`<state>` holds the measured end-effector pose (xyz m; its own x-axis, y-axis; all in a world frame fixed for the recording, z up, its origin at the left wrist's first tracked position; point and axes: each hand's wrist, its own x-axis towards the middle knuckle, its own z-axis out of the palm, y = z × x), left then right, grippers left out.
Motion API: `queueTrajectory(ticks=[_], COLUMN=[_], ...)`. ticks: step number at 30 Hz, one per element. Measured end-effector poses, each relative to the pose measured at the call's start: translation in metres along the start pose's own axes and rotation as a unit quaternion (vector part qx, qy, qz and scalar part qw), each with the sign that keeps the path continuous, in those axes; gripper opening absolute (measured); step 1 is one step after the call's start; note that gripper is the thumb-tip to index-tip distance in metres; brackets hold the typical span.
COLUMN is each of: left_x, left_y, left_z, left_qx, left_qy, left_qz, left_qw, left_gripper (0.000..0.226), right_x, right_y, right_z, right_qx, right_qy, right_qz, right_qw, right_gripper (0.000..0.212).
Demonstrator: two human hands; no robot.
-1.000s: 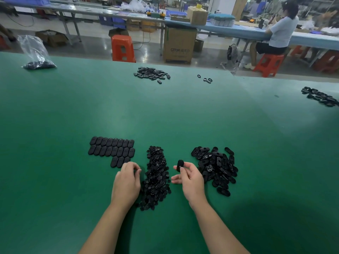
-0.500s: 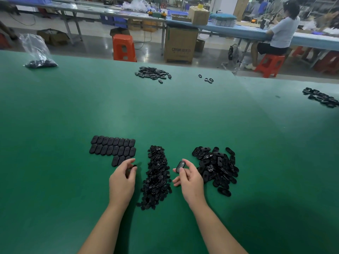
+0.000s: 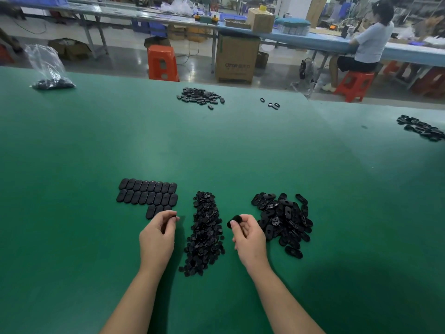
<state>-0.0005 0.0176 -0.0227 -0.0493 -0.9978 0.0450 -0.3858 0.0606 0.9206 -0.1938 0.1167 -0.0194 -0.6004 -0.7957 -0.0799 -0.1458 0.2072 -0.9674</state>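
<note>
Both hands pinch black parts low over the table [image 3: 216, 153].

From my screen, the left hand [image 3: 157, 237] has thumb and fingers closed on a small piece [image 3: 175, 216] at its tips; the piece is mostly hidden, so I cannot tell its shape. The right hand [image 3: 250, 239] grips an oval piece [image 3: 233, 222] between thumb and curled fingers, held at its 11 o'clock. The middle pile [image 3: 204, 235] lies between the hands. The rows [image 3: 149, 196] sit at 12 o'clock of the left hand, just beside its fingertips. The right pile [image 3: 284, 220] is at 2 o'clock of the right hand. A far pile [image 3: 199, 96] lies at 12 o'clock, a bag [image 3: 49, 75] at 10.
</note>
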Motion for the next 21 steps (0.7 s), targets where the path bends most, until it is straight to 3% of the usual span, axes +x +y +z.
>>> queueTrajectory(ticks=[4, 8, 14, 21], left_x=[-0.001, 0.0, -0.002, -0.031], left_y=[0.002, 0.005, 0.014, 0.056], left_z=[-0.001, 0.0, 0.003, 0.044], left_qx=[-0.003, -0.017, 0.017, 0.054], left_qy=[-0.005, -0.016, -0.027, -0.103], left_qz=[-0.011, -0.015, -0.018, 0.073], left_qw=[1.0, 1.0, 0.999, 0.991], left_gripper=[0.02, 0.016, 0.017, 0.014], right_x=[-0.001, -0.002, -0.003, -0.002], right_y=[-0.003, -0.004, -0.007, -0.006], right_z=[0.001, 0.001, 0.0, 0.002], right_qx=[0.011, 0.004, 0.032, 0.026], right_qy=[-0.006, 0.002, -0.011, 0.002], right_qz=[0.005, -0.002, 0.01, 0.002], right_qw=[1.0, 1.0, 0.999, 1.0], right_gripper=[0.028, 0.013, 0.016, 0.013])
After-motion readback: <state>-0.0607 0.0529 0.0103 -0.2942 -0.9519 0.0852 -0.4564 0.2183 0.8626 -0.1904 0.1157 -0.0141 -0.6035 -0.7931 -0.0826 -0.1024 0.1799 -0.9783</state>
